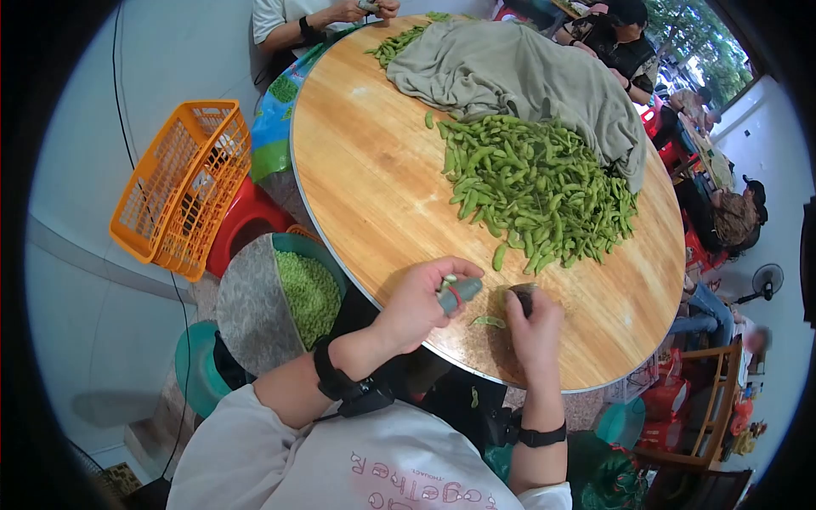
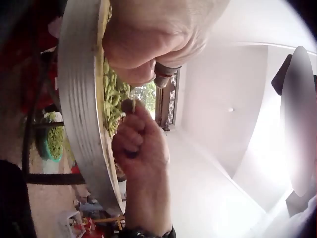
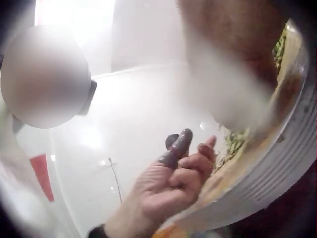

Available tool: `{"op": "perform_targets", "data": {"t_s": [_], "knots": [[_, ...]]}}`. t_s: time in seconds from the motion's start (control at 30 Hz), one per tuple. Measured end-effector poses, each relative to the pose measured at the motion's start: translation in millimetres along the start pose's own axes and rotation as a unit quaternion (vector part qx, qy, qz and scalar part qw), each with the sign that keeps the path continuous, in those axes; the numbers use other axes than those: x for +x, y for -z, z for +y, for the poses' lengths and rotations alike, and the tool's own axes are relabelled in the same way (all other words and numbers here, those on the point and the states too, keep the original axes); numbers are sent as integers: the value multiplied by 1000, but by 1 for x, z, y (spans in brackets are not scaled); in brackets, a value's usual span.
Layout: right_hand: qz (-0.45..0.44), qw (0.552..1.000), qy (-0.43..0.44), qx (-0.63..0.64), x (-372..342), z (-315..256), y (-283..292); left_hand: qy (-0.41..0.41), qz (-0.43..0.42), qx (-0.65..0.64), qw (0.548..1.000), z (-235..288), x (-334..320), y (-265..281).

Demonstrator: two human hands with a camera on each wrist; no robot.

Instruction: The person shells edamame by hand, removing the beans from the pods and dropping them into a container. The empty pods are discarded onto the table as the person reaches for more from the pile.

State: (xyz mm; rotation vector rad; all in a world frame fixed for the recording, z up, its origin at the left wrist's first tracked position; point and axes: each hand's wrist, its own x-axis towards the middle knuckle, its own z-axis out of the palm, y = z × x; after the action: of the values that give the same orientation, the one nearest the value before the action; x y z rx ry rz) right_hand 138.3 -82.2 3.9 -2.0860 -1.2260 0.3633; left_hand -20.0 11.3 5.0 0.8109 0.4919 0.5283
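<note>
Nearest the camera, low in the head view: a pale shirt (image 1: pixel 323 467) with pink lettering. At far left, an orange crate (image 1: pixel 178 183); next, close to the bench (image 1: pixel 365 170), a teal basin (image 1: pixel 331 259) of shelled beans (image 1: pixel 308 297), partly covered by a grey board (image 1: pixel 246 297).

Then, over the near part of the bench, the left hand (image 1: pixel 421 302). Wears a grey sleeve (image 1: pixel 466 292) on the thumb, with a red band; holds fingers bent, with a pale green scrap (image 1: pixel 447 280) between thumb and forefinger. Cannot tell whether gripped.

Between the hands, flat on the bench: a single green pod (image 1: pixel 489 321). Runs lengthwise roughly from one hand to the other, across the body rather than away from it. Lies rightward of the left fingers, apart from them; ends just beside the right thumb. Counts most for any reach, by judgement: nearer the right hand (image 1: pixel 540 327), end-on to its thumb rather than broadside.

On that side, fingers curled, with a dark cover (image 1: pixel 522 296) near the tips; cannot tell whether clamped on anything. Farther from the body, a heap of pods (image 1: pixel 540 191) at mixed angles, partly under a grey-green cloth (image 1: pixel 501 68).
</note>
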Motion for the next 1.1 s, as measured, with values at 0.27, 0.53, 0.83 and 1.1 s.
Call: {"op": "perform_targets", "data": {"t_s": [0.27, 0.53, 0.83, 1.1], "knots": [[-101, 963, -94, 233, -6, -14, 20, -1, -43, 47, 998, -12, 0, -6], [-8, 968, 79, -238, 43, -16, -5, 74, -271, 351, 893, 1, -14, -11], [-171, 864, -153, 448, -17, -29, 25, 54, -51, -97, 992, -5, -2, -11], [-217, 822, -147, 506, -33, -25, 30, 35, -35, -68, 996, -10, 1, -12]]}}
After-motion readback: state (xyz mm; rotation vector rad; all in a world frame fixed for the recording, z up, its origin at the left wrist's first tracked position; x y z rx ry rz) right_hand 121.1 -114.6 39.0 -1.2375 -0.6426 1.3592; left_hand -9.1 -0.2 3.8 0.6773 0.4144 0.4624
